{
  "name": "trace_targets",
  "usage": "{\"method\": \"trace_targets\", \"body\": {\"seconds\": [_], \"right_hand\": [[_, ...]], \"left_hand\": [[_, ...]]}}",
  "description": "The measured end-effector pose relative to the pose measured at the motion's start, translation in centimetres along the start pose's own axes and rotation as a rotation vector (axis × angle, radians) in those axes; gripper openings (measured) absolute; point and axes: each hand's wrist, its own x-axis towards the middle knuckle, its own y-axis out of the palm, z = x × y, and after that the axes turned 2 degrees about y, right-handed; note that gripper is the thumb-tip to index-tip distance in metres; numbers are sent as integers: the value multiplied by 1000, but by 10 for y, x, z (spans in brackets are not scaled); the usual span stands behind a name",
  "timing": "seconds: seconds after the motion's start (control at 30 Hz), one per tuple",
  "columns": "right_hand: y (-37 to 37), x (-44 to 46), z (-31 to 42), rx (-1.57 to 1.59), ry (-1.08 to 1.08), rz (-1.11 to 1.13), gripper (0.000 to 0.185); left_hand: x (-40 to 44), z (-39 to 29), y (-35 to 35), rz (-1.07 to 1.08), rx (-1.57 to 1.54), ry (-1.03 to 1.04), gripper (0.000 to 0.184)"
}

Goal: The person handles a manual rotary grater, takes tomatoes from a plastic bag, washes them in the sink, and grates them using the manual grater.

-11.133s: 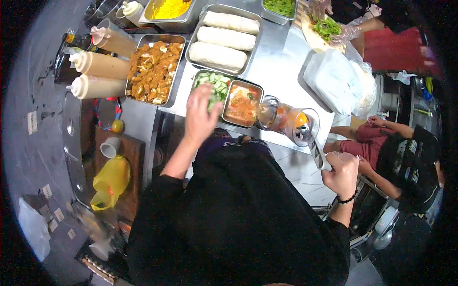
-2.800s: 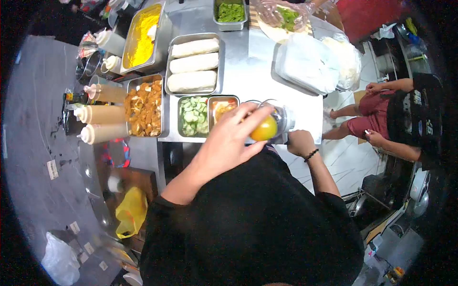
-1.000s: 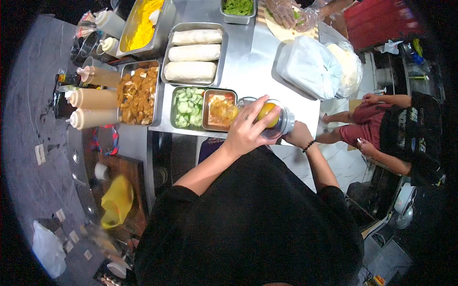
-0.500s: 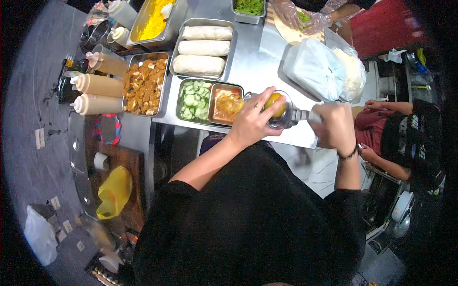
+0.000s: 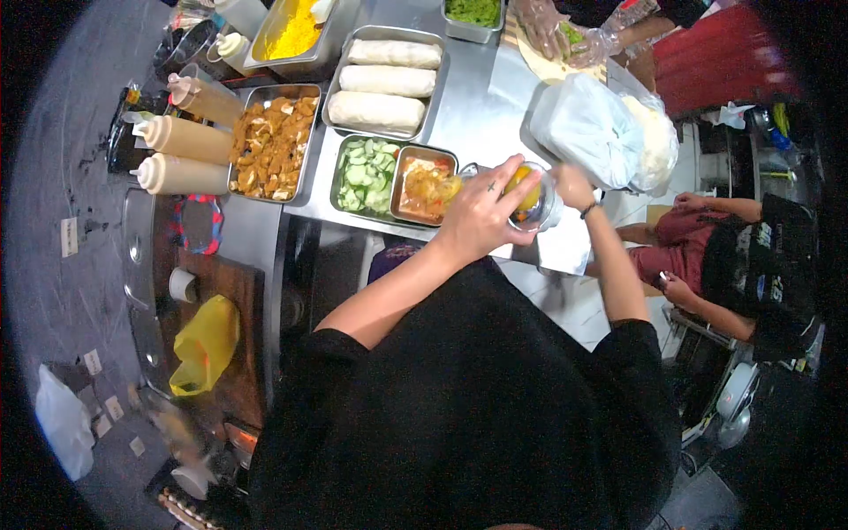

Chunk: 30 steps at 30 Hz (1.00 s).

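My left hand (image 5: 484, 212) wraps round a clear cylindrical device (image 5: 535, 215), its fingers over a yellow-orange round fruit (image 5: 525, 187) at the opening. Slightly blurred, my right hand (image 5: 573, 187) is closed just right of the device, at its grey handle; the handle is hidden in this view. Left of the device, a small steel tray (image 5: 424, 216) holds reddish, wet food. Beside that are sliced cucumbers (image 5: 368, 175) in a larger tray.
Behind are a tray of white rolls (image 5: 382, 81), browned food pieces (image 5: 274, 146), sauce bottles (image 5: 181, 175) and a yellow-food tray (image 5: 296, 31). A white bag (image 5: 587, 128) lies at right. A co-worker's gloved hands (image 5: 565, 40) handle a wrap; another person (image 5: 742, 265) is further right.
The fruit has gone from my left hand's hold outside the device to its opening. My right hand has swung out to the right and come back beside the device.
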Motion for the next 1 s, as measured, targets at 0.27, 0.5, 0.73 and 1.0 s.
{"method": "trace_targets", "body": {"seconds": [0.27, 0.5, 0.73, 1.0], "right_hand": [[-15, -22, 35, -102, 184, 385, 23], [19, -71, 39, 19, 136, 601, 35], [-111, -87, 173, 66, 183, 661, 26], [-174, 41, 131, -263, 222, 203, 18]], "left_hand": [[-1, 1, -2, -61, 1, 34, 73], [-6, 2, 2, -73, 18, 24, 76], [-9, 7, 4, -67, -26, 1, 80], [-10, 12, 2, -77, -65, 87, 88]]}}
